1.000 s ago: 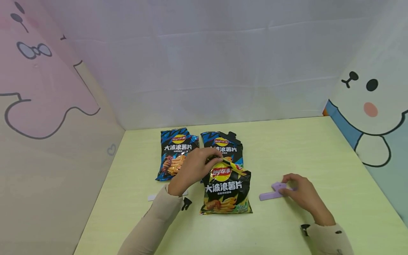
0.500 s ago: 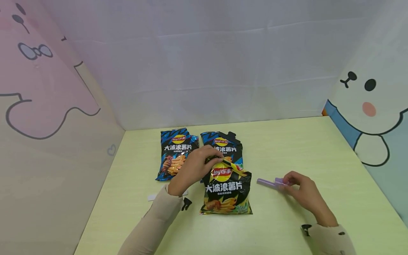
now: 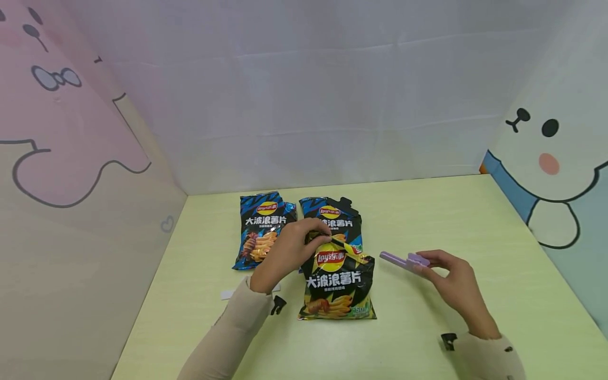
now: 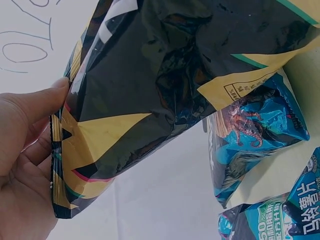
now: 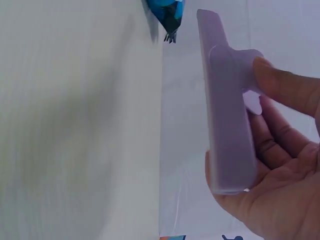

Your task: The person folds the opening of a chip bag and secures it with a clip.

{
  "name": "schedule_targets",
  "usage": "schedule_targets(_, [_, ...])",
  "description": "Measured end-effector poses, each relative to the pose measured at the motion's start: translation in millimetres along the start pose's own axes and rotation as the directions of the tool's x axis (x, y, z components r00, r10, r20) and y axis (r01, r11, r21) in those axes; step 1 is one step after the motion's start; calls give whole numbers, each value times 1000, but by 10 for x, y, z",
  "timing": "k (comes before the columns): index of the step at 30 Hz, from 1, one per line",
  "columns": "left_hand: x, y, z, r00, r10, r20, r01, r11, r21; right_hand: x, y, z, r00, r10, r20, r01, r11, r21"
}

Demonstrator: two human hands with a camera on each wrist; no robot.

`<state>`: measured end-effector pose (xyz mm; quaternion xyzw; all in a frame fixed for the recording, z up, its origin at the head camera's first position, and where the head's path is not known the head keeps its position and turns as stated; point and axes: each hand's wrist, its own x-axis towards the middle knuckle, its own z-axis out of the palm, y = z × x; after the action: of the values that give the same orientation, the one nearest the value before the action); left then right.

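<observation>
My left hand (image 3: 293, 250) pinches the folded-over top edge of a black and yellow chip bag (image 3: 334, 287), which stands nearly upright in front of me. In the left wrist view, the thumb lies on the near side of the bag's crimped top (image 4: 57, 165). To its right, my right hand (image 3: 456, 282) holds a lilac bag clip (image 3: 396, 259) by its short tabs, above the table. Up close in the right wrist view, the clip's long bar (image 5: 227, 120) is seen with the thumb on one tab; whether the clip's own bars are spread cannot be told.
Behind lie a blue and black chip bag (image 3: 256, 227) at the left and another one (image 3: 334, 214) with a black clip-like piece (image 3: 345, 203) at its top corner. A white strip (image 3: 226, 294) lies partly behind my left forearm. A cloth wall (image 3: 332, 105) closes the back.
My right hand has raised the lilac clip from near the tabletop and turned it, its free end swinging up and toward the bag. The left hand keeps its place on the bag.
</observation>
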<state>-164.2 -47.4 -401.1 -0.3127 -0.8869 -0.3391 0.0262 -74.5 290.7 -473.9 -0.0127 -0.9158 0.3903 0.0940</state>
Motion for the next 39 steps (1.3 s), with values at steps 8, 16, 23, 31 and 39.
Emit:
schedule_targets(8, [-3,-9,6,1000,4,-6,-4,1000,-3,-32,-114,16,995,-26,-92,32,997,64])
schedule_targets(16, [-3,-8,9,1000,6,-6,-6,1000,-5,-37,-214,-27,995,24,-96,-10,989,145])
schedule_targets(23, [-7,1,-3,1000,15,-11,-15,1000,-9,-35,-281,-59,997,73,-33,-64,971,228])
schedule_targets(31, [1,-3,4,1000,16,-15,-16,1000,-1,-26,-350,-36,997,73,26,-77,948,310])
schedule_targets(39, [-1,6,16,1000,17,-1,-17,1000,-6,40,-439,117,999,-15,42,-1,934,357])
